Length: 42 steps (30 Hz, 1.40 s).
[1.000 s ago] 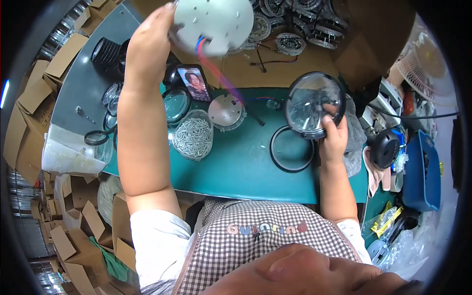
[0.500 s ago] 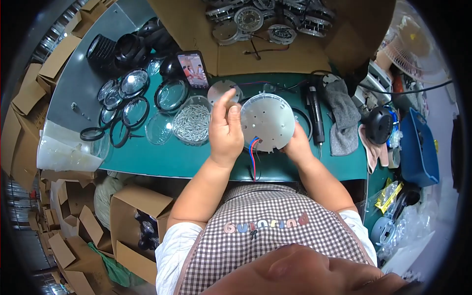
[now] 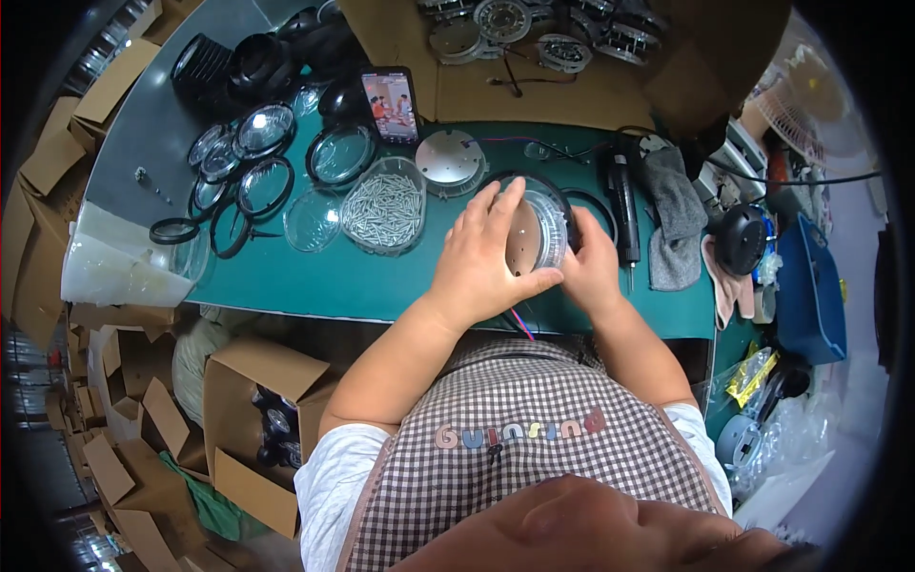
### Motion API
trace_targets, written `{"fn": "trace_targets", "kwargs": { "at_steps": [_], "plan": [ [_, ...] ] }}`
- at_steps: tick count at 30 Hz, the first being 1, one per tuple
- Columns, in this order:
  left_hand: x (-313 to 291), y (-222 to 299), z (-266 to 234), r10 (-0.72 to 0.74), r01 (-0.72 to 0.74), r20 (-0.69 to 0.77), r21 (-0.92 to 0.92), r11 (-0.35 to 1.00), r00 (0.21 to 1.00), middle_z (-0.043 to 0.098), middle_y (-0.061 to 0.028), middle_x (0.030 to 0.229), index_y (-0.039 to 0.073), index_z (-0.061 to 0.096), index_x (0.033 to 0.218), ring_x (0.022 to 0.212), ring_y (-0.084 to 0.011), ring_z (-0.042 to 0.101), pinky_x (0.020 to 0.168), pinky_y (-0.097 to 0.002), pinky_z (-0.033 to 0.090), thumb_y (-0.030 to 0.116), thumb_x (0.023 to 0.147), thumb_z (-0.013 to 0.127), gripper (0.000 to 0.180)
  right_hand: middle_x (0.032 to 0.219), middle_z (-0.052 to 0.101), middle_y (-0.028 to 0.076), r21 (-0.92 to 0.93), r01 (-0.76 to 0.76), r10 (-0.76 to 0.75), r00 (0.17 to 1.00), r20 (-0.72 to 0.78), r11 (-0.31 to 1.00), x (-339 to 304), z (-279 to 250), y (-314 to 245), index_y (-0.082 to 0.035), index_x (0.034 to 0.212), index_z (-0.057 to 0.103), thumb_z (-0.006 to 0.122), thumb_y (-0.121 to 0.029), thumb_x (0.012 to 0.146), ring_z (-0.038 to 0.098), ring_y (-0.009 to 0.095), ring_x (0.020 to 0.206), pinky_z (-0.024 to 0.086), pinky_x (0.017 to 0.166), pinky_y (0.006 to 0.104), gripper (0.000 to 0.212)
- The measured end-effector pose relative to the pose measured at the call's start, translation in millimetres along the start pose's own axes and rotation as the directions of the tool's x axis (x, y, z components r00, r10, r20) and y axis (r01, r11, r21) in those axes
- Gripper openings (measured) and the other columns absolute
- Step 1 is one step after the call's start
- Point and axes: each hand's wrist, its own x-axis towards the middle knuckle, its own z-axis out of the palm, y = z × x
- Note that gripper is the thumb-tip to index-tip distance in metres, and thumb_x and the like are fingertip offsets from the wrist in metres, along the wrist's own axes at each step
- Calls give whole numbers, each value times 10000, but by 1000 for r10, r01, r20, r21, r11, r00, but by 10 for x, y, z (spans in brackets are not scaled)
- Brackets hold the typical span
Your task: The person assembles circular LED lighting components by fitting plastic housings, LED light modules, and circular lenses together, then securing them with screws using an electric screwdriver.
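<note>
Between my hands is a round lamp unit (image 3: 553, 225) with a silver plate, a clear ribbed rim and a dark outer edge, tipped on its side. My left hand (image 3: 477, 255) curls over the plate side, its thumb across the near rim. On the other side my right hand (image 3: 593, 265) grips the edge, part of its fingers hidden. Red and blue wires (image 3: 520, 322) hang below the unit. A second silver disc (image 3: 448, 157) lies just beyond, and left of it stands a clear bowl of screws (image 3: 383, 206).
A black electric screwdriver (image 3: 624, 210) and a grey cloth (image 3: 675, 219) lie to the right. Black-rimmed clear lenses (image 3: 265, 187) spread over the left. A phone (image 3: 391, 107) leans at the back, beside a cardboard box (image 3: 572, 95) of lamp parts.
The lamp unit has turned from plate facing up to tilted on its side. My left hand has moved right and closed over it. The view has shifted slightly.
</note>
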Motion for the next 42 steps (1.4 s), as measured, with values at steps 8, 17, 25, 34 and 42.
{"fn": "trace_targets", "kwargs": {
  "at_steps": [8, 17, 25, 34, 42],
  "plan": [
    [-59, -446, -287, -45, -20, 2, -880, -475, 999, 472, -272, 1413, 93, 380, 1489, 1256, -448, 534, 1035, -543, 491, 765, 762, 640, 1023, 835, 643, 98, -56, 115, -125, 961, -247, 992, 216, -453, 21, -6, 1085, 626, 573, -135, 948, 594, 176, 715, 477, 686, 297, 195],
    [-123, -508, -62, 31, 90, 86, -866, -492, 996, 427, -309, 1448, 53, 291, 1528, 1335, -420, 470, 1121, -529, 406, 799, 742, 626, 1134, 1329, 577, 248, 76, 802, -748, 512, 422, 593, 80, -168, -677, -59, 754, 571, 730, -182, 687, 524, 411, 1283, 415, 1050, 556, 212],
    [-234, -293, -78, -65, 164, 215, -879, -448, 974, 396, -318, 1456, 152, 263, 1560, 1286, -417, 506, 1023, -505, 497, 783, 766, 613, 1073, 1373, 545, 248, 112, 866, -743, 343, 574, 487, -34, 120, -985, -55, 743, 595, 684, -177, 736, 528, 386, 1286, 440, 1072, 507, 151],
    [-199, -355, 33, 48, 208, 258, -643, -737, 965, 415, -360, 1412, 162, 305, 1540, 1203, -522, 536, 958, -552, 539, 807, 731, 623, 1083, 951, 691, 158, 183, 955, -953, 189, 235, 234, 11, -60, -767, -40, 785, 563, 699, -209, 833, 722, 282, 859, 596, 835, 413, 222],
    [-231, -405, 23, -70, 177, 211, -928, -328, 975, 448, -290, 1431, 94, 267, 1544, 1293, -374, 517, 1090, -497, 452, 869, 696, 587, 1192, 1155, 680, 214, -54, 862, -806, 492, 328, 504, -34, -99, -668, -44, 759, 561, 714, -207, 774, 643, 383, 1150, 504, 983, 499, 224]
  ]
}}
